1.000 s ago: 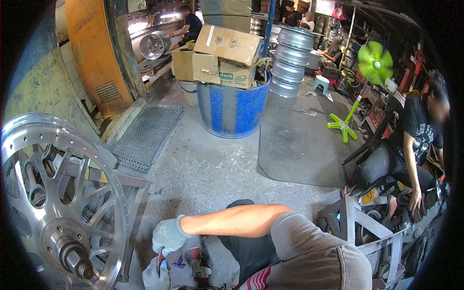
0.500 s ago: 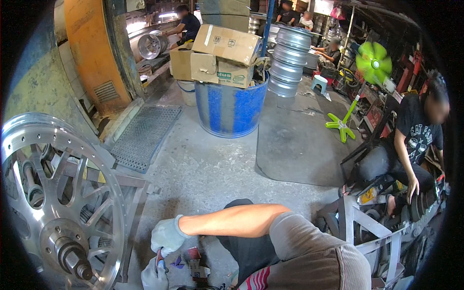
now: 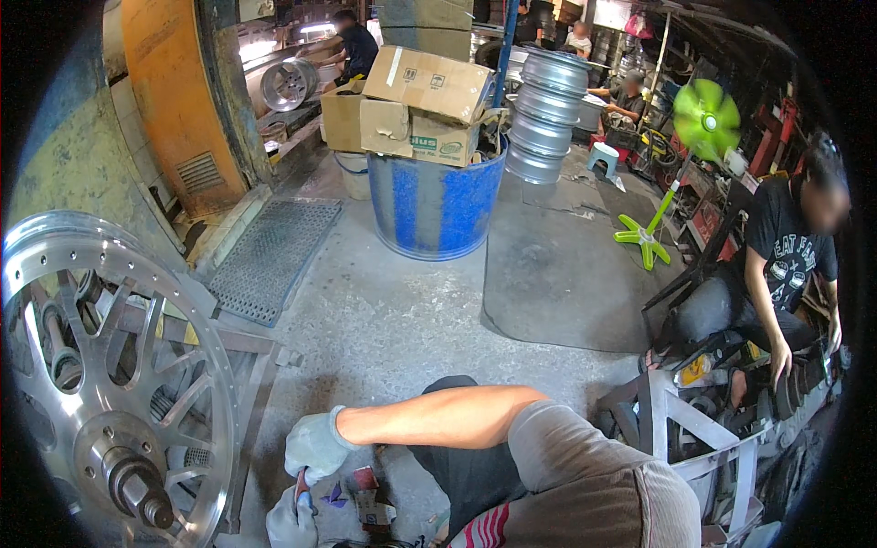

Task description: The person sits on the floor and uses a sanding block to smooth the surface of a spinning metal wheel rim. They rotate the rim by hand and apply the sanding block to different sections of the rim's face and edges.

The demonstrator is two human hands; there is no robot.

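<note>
My right hand (image 3: 320, 447), in a pale grey-blue work glove, reaches in from the right on a bare forearm with a grey sleeve. Just below it is my left hand (image 3: 290, 523) in a similar glove, cut off partly by the lower edge. A small reddish-brown piece (image 3: 301, 484) shows between the two gloves, with fingers closed around it; its kind cannot be made out. Left of my hands stands a large bare-metal spoked wheel rim (image 3: 212, 402), mounted on a threaded shaft with a big nut (image 3: 144, 498). My hands are apart from the rim.
Small torn boxes (image 3: 375, 511) lie on the floor beside my hands. Ahead stands a blue barrel (image 3: 438, 210) topped with cardboard boxes (image 3: 425, 87). Stacked rims (image 3: 545, 114) and a green fan (image 3: 706, 121) stand farther off. A person (image 3: 786, 247) sits at the right by a metal frame (image 3: 667, 416).
My hands and the reddish-brown piece stay almost in place. The seated person at the right has shifted their arms, and another hand now shows. The person at the back left has moved slightly.
</note>
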